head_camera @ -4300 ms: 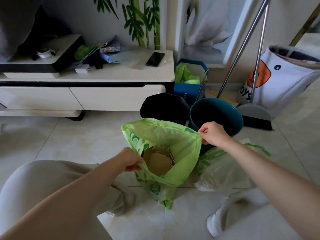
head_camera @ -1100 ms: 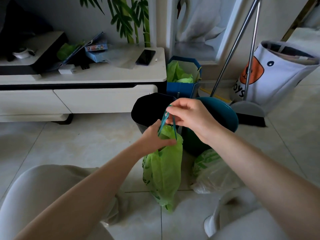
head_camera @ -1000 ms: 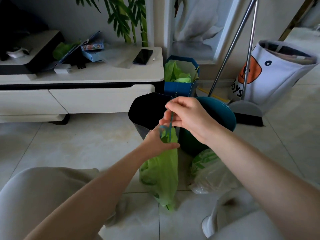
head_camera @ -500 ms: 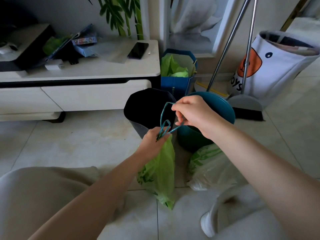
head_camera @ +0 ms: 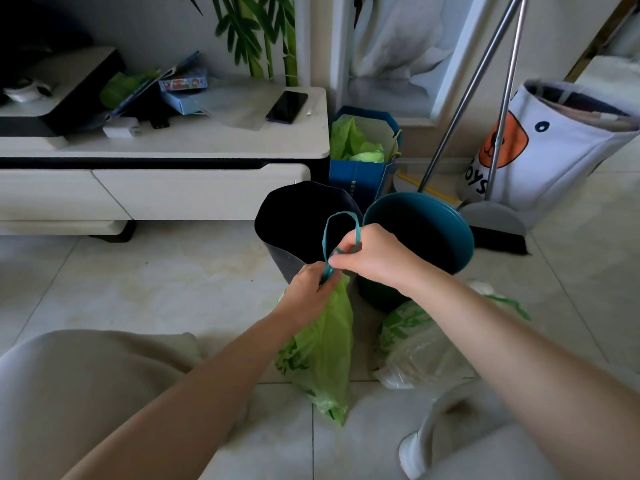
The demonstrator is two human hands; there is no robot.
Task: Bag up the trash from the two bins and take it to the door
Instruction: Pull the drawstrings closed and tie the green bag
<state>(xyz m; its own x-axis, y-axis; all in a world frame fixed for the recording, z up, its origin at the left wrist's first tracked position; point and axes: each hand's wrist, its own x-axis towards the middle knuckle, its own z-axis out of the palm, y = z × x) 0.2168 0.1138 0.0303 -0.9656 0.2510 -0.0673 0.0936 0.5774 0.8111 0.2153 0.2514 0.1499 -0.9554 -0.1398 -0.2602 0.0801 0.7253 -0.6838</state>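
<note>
A green trash bag (head_camera: 323,348) hangs gathered at its neck above the tiled floor. My left hand (head_camera: 308,294) is closed around that neck. My right hand (head_camera: 370,258) pinches the bag's teal drawstring (head_camera: 337,233), which stands up in a loop above both hands. Behind them stand two bins, a black bin (head_camera: 294,216) on the left and a teal bin (head_camera: 422,233) on the right, both dark inside. A second, clear-and-green trash bag (head_camera: 422,344) lies on the floor in front of the teal bin, under my right forearm.
A white TV cabinet (head_camera: 166,168) with a phone (head_camera: 286,106) and clutter runs along the left. A blue paper bag (head_camera: 362,157) with green paper, a broom and dustpan (head_camera: 491,216) and a white toy bag (head_camera: 554,147) stand behind the bins. My knees fill the bottom corners.
The bag's wide-open mouth has been drawn shut. Since half a second ago my right hand has come down closer to my left, and the drawstring loop now stands higher.
</note>
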